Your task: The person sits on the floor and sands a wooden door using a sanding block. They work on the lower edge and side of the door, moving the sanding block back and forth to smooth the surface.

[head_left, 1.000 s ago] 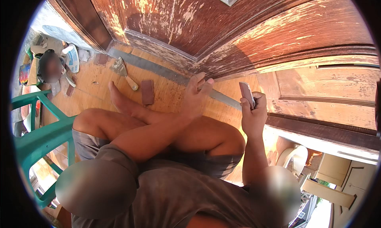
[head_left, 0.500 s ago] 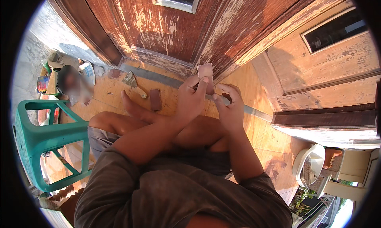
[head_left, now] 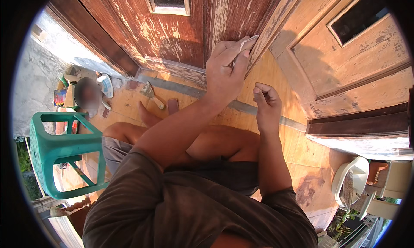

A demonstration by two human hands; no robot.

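My left hand (head_left: pixel 226 71) reaches forward and is closed round a folded piece of sandpaper (head_left: pixel 249 41). Its pale edge juts out between fingers and thumb, against or very near the edge of a worn wooden door (head_left: pixel 269 30). The door's reddish-brown finish is flaking in patches. Lower and to the right, my right hand (head_left: pixel 268 102) hovers above the floor with its fingers curled and the thumb pressed to them. Whether anything is inside that grip is hidden. Another brown piece of sandpaper (head_left: pixel 173 105) lies on the floor by my foot.
A scraper (head_left: pixel 152 95) with a broad blade rests on the tiled floor left of centre. The green plastic stool (head_left: pixel 47 155) stands at my left. Behind it are a white container (head_left: pixel 105 85) and assorted items. A second door panel (head_left: pixel 345 71) is at right, a white basin-like object (head_left: pixel 340 183) below it.
My left hand has carried the sandpaper forward and right to the door's edge. My right hand has drawn apart from it, to the right. The view has shifted slightly.
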